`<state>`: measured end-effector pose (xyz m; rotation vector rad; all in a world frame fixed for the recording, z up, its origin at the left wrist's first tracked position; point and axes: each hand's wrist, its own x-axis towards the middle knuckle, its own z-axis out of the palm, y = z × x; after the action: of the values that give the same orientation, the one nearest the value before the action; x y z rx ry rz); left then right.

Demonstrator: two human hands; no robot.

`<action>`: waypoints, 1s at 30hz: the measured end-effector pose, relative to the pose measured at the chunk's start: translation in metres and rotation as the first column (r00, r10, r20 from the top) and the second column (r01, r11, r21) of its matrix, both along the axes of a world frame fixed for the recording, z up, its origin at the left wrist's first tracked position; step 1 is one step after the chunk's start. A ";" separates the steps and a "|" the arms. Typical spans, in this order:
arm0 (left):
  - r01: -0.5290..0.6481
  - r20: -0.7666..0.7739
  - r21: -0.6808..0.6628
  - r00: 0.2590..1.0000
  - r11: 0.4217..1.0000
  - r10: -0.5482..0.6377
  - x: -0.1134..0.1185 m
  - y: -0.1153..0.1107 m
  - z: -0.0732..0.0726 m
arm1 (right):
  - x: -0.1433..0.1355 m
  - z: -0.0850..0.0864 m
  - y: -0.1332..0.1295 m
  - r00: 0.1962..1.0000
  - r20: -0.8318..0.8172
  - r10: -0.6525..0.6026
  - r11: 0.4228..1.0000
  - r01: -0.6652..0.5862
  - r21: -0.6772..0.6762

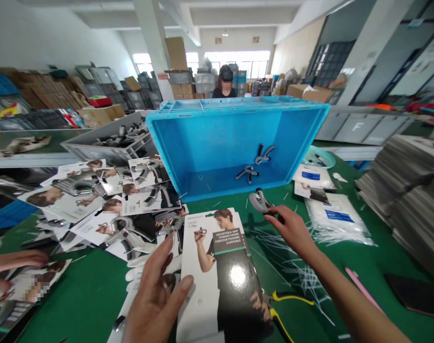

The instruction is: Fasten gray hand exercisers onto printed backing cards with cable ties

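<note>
Right hand point(291, 225): thumb and fingers closed in a pinch on the near end of one grip point(260, 202); lower fingers partly hidden, can't tell how they curl.
Grip: in my right hand, in front of the bin point(217, 143), just beyond the card's top right corner; looks clear of the table.
Card point(198, 247): printed face up, right in front of me, top edge toward the bin.
Left hand point(152, 290): open, thumb well apart from fingers, nothing seen in it; thumb tip over the card's left edge, contact unclear.
Right arm: slants forward and left from lower right.
Pinch tip: my call, firm at the end, wrist loose, so the handles don't twist.
Card tip: glossy, might slide; left thumb should pin the edge.
Clutter: ties point(309, 278) and cutters point(291, 297) lie right of the card; I'd lift over, not drag through.
</note>
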<state>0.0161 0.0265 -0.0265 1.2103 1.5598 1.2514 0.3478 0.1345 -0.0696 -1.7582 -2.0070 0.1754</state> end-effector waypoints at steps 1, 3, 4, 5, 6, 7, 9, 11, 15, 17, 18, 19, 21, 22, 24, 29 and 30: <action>0.000 0.076 0.018 0.997 1.000 -0.001 0.003 0.002 0.010 | -0.008 0.012 -0.014 0.999 -0.035 0.015 0.999 -0.013 0.029; 0.087 0.235 0.027 0.968 0.996 -0.091 0.014 0.008 0.027 | -0.025 0.034 -0.039 0.989 -0.133 0.066 0.995 -0.056 0.080; 0.165 0.306 0.019 0.938 0.986 -0.163 0.021 0.011 0.035 | -0.033 0.043 -0.050 0.979 -0.181 0.098 0.991 -0.080 0.103; 0.242 0.375 0.014 0.898 0.970 -0.229 0.028 0.014 0.040 | -0.041 0.050 -0.059 0.967 -0.219 0.131 0.987 -0.106 0.124; 0.306 0.440 0.016 0.853 0.952 -0.281 0.036 0.017 0.044 | -0.048 0.054 -0.066 0.958 -0.239 0.160 0.981 -0.128 0.143; 0.347 0.502 0.026 0.807 0.938 -0.312 0.042 0.020 0.046 | -0.055 0.057 -0.072 0.954 -0.238 0.182 0.976 -0.146 0.163; 0.373 0.608 0.061 0.722 0.926 -0.330 0.053 0.023 0.048 | -0.064 0.057 -0.080 0.955 -0.204 0.217 0.962 -0.174 0.210; 0.373 0.678 0.097 0.654 0.923 -0.336 0.058 0.023 0.046 | -0.070 0.053 -0.086 0.958 -0.158 0.238 0.951 -0.197 0.237; 0.359 0.716 0.123 0.613 0.925 -0.333 0.059 0.018 0.041 | -0.077 0.046 -0.092 0.965 -0.097 0.245 0.950 -0.219 0.223; 0.345 0.720 0.111 0.618 0.932 -0.315 0.057 0.015 0.039 | -0.079 0.046 -0.094 0.965 -0.091 0.247 0.951 -0.223 0.213; 0.339 0.721 0.107 0.620 0.935 -0.308 0.057 0.014 0.038 | -0.080 0.046 -0.095 0.964 -0.093 0.248 0.952 -0.225 0.208; 0.334 0.722 0.106 0.622 0.937 -0.303 0.057 0.013 0.037 | -0.081 0.046 -0.096 0.964 -0.096 0.249 0.953 -0.226 0.203; 0.328 0.724 0.107 0.621 0.939 -0.299 0.057 0.013 0.036 | -0.083 0.047 -0.098 0.965 -0.095 0.245 0.954 -0.223 0.202; 0.321 0.726 0.105 0.622 0.941 -0.293 0.057 0.013 0.036 | -0.084 0.048 -0.099 0.966 -0.090 0.241 0.954 -0.219 0.205; 0.305 0.726 0.098 0.629 0.947 -0.278 0.058 0.014 0.036 | -0.087 0.049 -0.101 0.969 -0.076 0.235 0.953 -0.215 0.214; 0.279 0.695 0.107 0.665 0.954 -0.273 0.059 0.015 0.034 | -0.090 0.052 -0.104 0.969 -0.062 0.239 0.952 -0.222 0.209; 0.280 0.685 0.111 0.674 0.954 -0.277 0.059 0.015 0.033 | -0.091 0.052 -0.105 0.969 -0.066 0.239 0.954 -0.221 0.204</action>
<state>0.0746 0.0417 0.0063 0.7783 0.7765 1.2843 0.2570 0.0300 -0.0179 -1.3709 -2.0830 0.1239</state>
